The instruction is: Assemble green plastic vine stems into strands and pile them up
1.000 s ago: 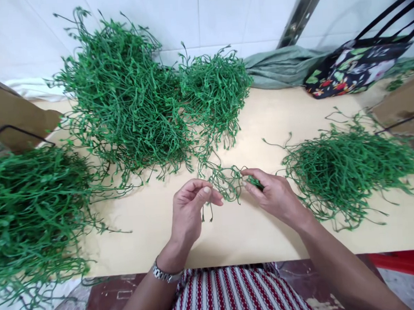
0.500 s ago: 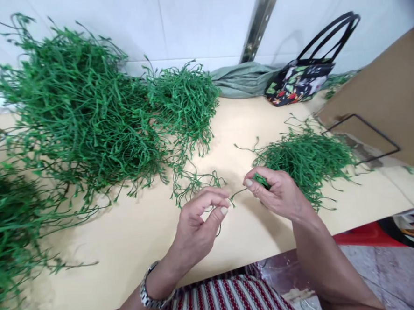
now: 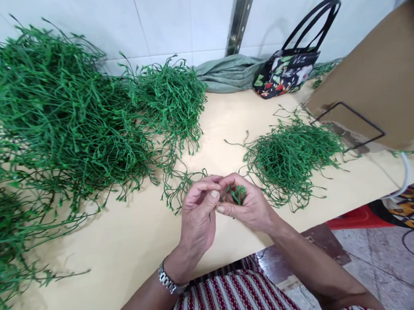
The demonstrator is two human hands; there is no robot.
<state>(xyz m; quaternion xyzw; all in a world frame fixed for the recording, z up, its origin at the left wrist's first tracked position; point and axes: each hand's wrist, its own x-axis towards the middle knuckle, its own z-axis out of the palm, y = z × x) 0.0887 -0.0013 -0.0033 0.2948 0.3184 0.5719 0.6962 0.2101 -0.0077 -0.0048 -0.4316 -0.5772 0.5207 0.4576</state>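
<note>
My left hand (image 3: 199,214), with a metal watch (image 3: 167,278) on its wrist, is closed in a pinch. A bit of thin green stem shows just below its thumb. Fingertip to fingertip with it, my right hand (image 3: 252,206) is curled round a small tuft of green plant stems (image 3: 237,194), plastic-looking and branched at the tips. What lies right between the fingertips is hidden. Beyond the right hand lies a loose pile of such stems (image 3: 291,154), and a few stray stems (image 3: 176,187) lie behind the left hand.
A large heap of green stems (image 3: 60,112) covers the table's left side, with a smaller heap (image 3: 172,98) adjoining. Along the wall are a grey-green cloth (image 3: 228,74) and a flowered handbag (image 3: 286,73). A cardboard box (image 3: 374,79) and a black wire frame (image 3: 362,117) stand at the right.
My hands were apart, with a stem reaching from the right fingers toward the left. Now they have come together and their fingertips meet. The view has shifted slightly to the right.
</note>
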